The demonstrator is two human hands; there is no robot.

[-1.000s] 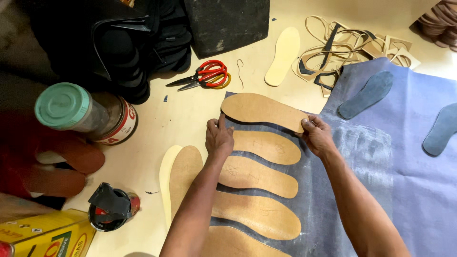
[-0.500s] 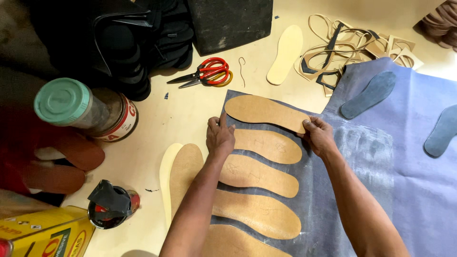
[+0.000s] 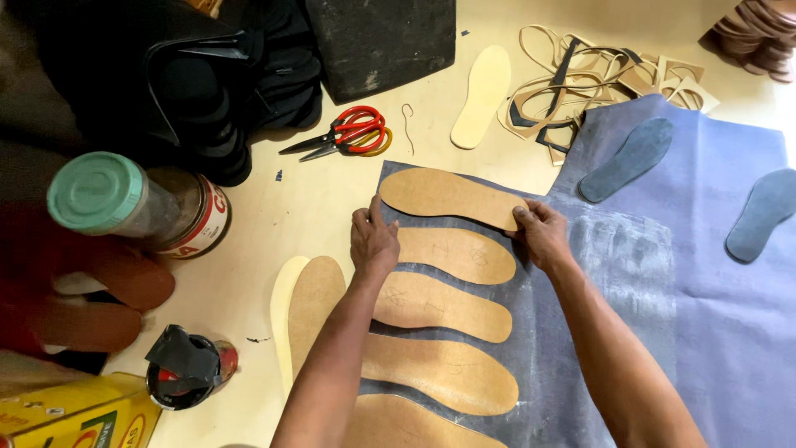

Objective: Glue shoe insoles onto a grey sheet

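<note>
Both hands are working the top tan insole (image 3: 448, 197): left hand (image 3: 373, 242) is pressing flat on its heel end with fingers spread, right hand (image 3: 543, 234) is pinching the toe end between thumb and fingers. The insole is lying flat at the top edge of a grey-blue sheet (image 3: 655, 332), tilted a bit down to the right.

Below it four more tan insoles are lying in a column on the same sheet: second insole (image 3: 458, 255) just beneath, third insole (image 3: 444, 305), fourth insole (image 3: 439, 373), and a fifth insole (image 3: 414, 427) partly cut off by the frame edge. They are sitting close, narrow gaps between them.

Left of the sheet, a stacked pair of insoles (image 3: 308, 307) is resting on the cream tabletop (image 3: 249, 274), tan one overlapping a pale one.

Farther right on the sheet, two dark grey insole cutouts (image 3: 626, 159) are lying well apart from the hands.

Above the sheet: red-handled scissors (image 3: 348, 134), a pale insole (image 3: 481, 95), and a pile of tan offcut strips (image 3: 580, 83).

Far left: a jar with a green lid (image 3: 104, 195) lying next to a tin can (image 3: 199, 217), a small black-capped can (image 3: 189, 367), a yellow tin (image 3: 75, 415) in the corner.
</note>
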